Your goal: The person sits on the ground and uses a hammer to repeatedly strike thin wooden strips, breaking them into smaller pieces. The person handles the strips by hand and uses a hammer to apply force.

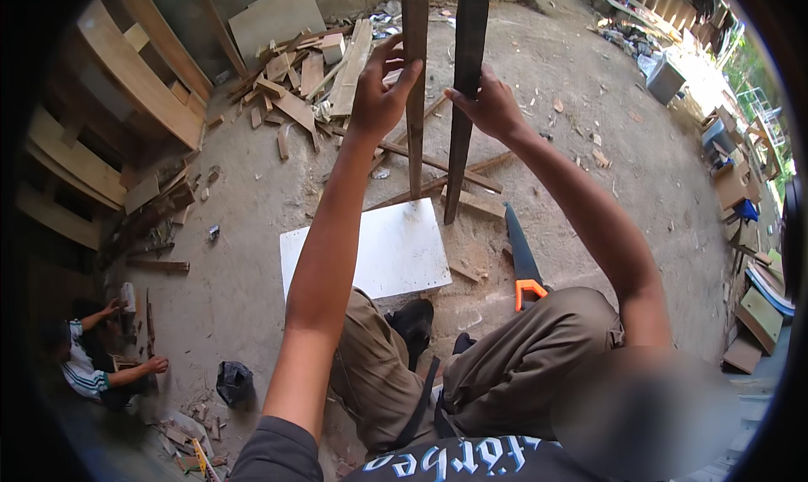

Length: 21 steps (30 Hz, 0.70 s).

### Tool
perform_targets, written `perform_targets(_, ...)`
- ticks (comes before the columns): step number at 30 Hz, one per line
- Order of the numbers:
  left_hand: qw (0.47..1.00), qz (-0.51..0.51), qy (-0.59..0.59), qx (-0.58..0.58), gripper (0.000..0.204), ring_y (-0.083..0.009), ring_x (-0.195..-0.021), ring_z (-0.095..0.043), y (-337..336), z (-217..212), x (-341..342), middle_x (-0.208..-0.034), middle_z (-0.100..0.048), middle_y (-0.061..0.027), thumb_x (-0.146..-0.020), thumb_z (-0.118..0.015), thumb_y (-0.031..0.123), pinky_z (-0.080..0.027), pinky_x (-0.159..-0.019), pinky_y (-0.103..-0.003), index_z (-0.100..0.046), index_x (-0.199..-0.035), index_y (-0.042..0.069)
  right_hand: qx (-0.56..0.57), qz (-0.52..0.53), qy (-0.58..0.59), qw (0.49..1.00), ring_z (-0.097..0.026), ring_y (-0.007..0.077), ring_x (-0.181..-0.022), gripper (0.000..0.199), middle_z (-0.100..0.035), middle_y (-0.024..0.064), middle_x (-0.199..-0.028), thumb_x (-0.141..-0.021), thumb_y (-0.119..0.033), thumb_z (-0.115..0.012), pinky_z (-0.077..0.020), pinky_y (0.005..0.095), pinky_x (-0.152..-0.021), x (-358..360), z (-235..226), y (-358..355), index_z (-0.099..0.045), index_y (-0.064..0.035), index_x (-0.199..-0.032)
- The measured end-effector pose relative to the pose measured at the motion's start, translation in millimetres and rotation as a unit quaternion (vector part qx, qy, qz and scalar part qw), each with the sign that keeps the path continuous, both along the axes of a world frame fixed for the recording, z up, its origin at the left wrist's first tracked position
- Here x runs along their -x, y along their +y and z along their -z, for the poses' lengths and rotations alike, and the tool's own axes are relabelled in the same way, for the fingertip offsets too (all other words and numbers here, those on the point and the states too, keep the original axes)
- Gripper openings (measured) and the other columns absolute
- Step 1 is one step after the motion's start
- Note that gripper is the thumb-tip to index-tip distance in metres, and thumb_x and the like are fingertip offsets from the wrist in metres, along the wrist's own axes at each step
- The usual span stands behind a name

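We hold two stakes side by side: left stake (414, 86) in left hand (379, 95), right stake (463, 95) in right hand (488, 107). Board (370, 250) on floor (252, 196) below them, saw (523, 259) right of board, scrap pile (311, 69) behind, another person (93, 356) far left.

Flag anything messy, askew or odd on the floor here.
Wood offcuts lie scattered in a loose heap across the concrete floor beyond the white board. A handsaw with an orange handle lies on the ground by the person's knee. The two dark wooden stakes, left hand's and right hand's, look intact.
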<state>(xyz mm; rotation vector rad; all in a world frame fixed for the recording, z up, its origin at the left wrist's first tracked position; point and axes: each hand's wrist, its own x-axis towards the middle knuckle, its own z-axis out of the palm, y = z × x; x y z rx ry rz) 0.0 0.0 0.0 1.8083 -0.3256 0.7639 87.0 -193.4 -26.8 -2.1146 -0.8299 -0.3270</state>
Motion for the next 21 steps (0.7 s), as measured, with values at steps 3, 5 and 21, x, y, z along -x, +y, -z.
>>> perform_targets(3, 1.000, -0.002, -0.022, 0.012, 0.050, -0.0198, -0.107, -0.064, 9.5, -11.7, -17.4, -0.117, -0.066, -0.0105, -0.098, -0.064, 0.026, -0.053, -0.088, -0.035, -0.048, -0.138, 0.002, 0.005, 0.002, -0.039, 0.999, -0.073, 0.0308, -0.094, 0.056, -0.073, 0.0211, -0.101, -0.086, -0.031, -0.079, -0.0570, 0.0406, -0.081, -6.6, -46.9, 6.0, -0.052, 0.0028, -0.121)
perform_targets(5, 0.999, 0.009, -0.005, 0.035, 0.047, -0.0194, -0.105, -0.065, 23.6, 3.1, -19.2, -0.115, -0.067, -0.0109, -0.099, -0.063, 0.026, -0.053, -0.087, -0.034, -0.048, -0.136, 0.001, -0.019, 0.009, -0.031, 0.999, -0.073, 0.0297, -0.092, 0.055, -0.072, 0.0220, -0.099, -0.087, -0.029, -0.079, -0.0570, 0.0398, -0.081, 5.0, -56.7, 14.8, -0.050, 0.0030, -0.121)
perform_targets(21, 0.992, -0.004, -0.024, 0.122, 0.047, -0.0220, -0.103, -0.052, -14.1, 17.9, 28.1, -0.111, -0.054, -0.0099, -0.106, -0.045, 0.041, -0.042, -0.094, -0.037, -0.035, -0.135, 0.006, -0.224, -0.067, 0.157, 0.960, -0.066, 0.0167, -0.082, 0.017, -0.064, 0.0047, -0.088, -0.097, -0.012, -0.060, -0.0521, 0.0315, -0.079, 26.9, -27.4, -53.6, -0.058, -0.0017, -0.111)
